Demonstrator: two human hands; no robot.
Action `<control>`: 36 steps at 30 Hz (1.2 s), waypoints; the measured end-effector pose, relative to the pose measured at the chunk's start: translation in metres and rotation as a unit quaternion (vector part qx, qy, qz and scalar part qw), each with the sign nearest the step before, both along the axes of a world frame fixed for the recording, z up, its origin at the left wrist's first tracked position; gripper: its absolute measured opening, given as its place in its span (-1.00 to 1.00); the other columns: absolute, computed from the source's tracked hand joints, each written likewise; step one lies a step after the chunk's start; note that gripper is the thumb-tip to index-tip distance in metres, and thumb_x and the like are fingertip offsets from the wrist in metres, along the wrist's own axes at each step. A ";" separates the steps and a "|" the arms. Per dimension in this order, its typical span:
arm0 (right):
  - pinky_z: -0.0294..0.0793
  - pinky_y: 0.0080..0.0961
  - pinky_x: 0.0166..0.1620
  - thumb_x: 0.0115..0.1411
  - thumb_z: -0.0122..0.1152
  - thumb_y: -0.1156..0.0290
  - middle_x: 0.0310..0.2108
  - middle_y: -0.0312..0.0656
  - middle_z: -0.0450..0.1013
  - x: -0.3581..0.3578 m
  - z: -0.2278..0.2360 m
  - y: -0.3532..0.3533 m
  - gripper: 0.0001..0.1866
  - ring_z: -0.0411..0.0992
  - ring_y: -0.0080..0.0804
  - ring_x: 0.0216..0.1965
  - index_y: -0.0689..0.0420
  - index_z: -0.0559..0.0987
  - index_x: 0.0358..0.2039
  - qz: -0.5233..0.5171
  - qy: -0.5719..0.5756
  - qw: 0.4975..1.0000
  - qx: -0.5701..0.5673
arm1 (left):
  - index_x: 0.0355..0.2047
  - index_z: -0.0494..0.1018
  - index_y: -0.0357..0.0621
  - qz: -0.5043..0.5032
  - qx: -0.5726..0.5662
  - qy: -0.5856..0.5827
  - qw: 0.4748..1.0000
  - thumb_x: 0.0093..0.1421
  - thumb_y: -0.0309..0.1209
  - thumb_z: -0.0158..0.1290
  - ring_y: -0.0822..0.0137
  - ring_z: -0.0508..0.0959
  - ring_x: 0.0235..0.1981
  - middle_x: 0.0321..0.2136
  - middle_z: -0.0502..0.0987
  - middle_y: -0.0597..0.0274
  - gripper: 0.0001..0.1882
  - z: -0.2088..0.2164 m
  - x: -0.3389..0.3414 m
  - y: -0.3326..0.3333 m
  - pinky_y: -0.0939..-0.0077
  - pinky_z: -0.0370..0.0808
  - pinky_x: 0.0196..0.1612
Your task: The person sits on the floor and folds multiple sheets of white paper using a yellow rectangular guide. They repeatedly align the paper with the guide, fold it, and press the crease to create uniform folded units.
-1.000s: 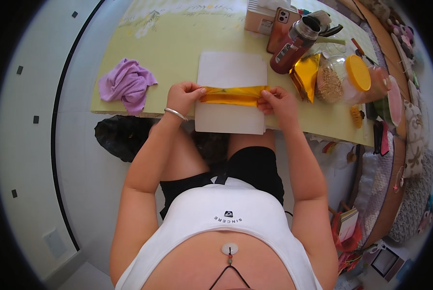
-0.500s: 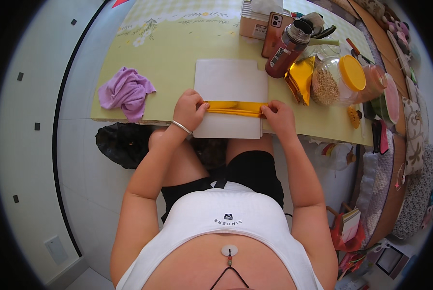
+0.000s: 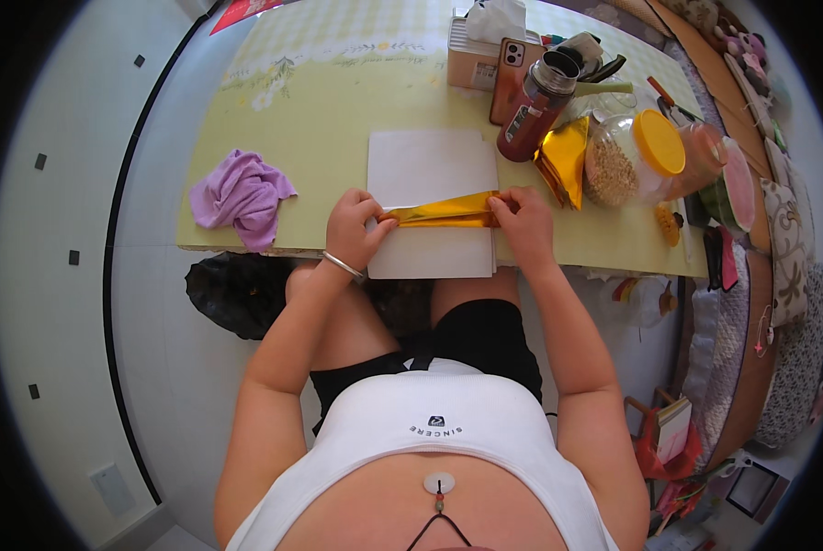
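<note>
A narrow strip of folded gold foil (image 3: 444, 211) stretches between my two hands, above white paper sheets (image 3: 430, 165) that lie at the table's near edge. My left hand (image 3: 356, 225) pinches the strip's left end between thumb and fingers; a silver bangle circles that wrist. At the other end, my right hand (image 3: 519, 220) pinches the foil the same way. The strip narrows toward the left and is wider on the right. Just beyond my right hand stand folded gold foil pieces (image 3: 563, 161).
A purple cloth (image 3: 242, 197) lies crumpled at the left on the table (image 3: 329, 101). To the right crowd an open thermos (image 3: 531, 115), a phone (image 3: 511, 78), a tissue box (image 3: 471, 64), a yellow-lidded jar (image 3: 614, 170) of grains and a cut watermelon (image 3: 735, 188).
The foil strip has twisted: its right end has risen and now looks wider, while the left end is narrower. Both hands still grip it. The whole view has shifted slightly.
</note>
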State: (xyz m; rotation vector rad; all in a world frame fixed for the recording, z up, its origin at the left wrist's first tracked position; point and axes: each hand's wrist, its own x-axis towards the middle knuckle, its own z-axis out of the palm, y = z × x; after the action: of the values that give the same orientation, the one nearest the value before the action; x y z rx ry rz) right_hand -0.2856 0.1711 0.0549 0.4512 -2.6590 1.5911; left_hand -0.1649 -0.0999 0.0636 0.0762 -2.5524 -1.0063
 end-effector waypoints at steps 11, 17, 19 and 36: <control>0.41 -0.52 -0.48 0.28 0.28 0.36 -0.61 -0.22 0.54 0.016 0.020 0.006 -0.78 0.44 -0.58 -0.61 0.28 0.60 -0.38 0.007 -0.164 0.986 -0.004 | -0.45 0.58 -0.23 -0.012 0.021 -0.032 0.999 0.05 -0.43 0.33 0.19 0.50 -0.38 -0.38 0.48 0.15 -0.84 -0.002 -0.006 -0.002 0.36 0.46 -0.30; 0.44 -0.63 -0.48 0.33 0.23 0.40 -0.60 -0.23 0.54 0.024 0.025 0.004 -0.82 0.46 -0.61 -0.61 0.29 0.60 -0.30 -0.002 -0.242 0.967 -0.085 | -0.46 0.57 -0.25 -0.009 0.003 -0.035 0.999 0.07 -0.41 0.33 0.24 0.46 -0.44 -0.41 0.47 0.17 -0.82 -0.002 -0.009 -0.002 0.39 0.43 -0.35; 0.46 -0.63 -0.46 0.34 0.22 0.41 -0.55 -0.22 0.56 0.024 0.023 0.002 -0.82 0.48 -0.60 -0.58 0.29 0.59 -0.29 -0.020 -0.246 0.961 -0.126 | -0.47 0.56 -0.26 -0.008 0.006 -0.029 1.000 0.07 -0.41 0.33 0.23 0.45 -0.45 -0.42 0.46 0.17 -0.81 -0.002 -0.009 -0.001 0.38 0.42 -0.36; 0.46 -0.42 -0.30 0.23 0.31 0.35 -0.46 -0.15 0.49 0.018 0.000 -0.005 -0.80 0.47 -0.36 -0.44 0.24 0.59 -0.36 0.004 -0.046 0.999 0.002 | -0.51 0.55 -0.31 0.022 0.039 0.024 0.999 0.04 -0.46 0.30 0.18 0.48 -0.40 -0.44 0.46 0.11 -0.83 -0.012 0.010 -0.005 0.36 0.42 -0.31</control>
State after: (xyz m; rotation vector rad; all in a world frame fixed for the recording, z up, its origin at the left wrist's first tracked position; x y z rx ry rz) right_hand -0.2676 0.1659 0.0549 0.3981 -2.7301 1.6469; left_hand -0.1552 -0.1048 0.0521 0.1275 -2.4564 -1.0777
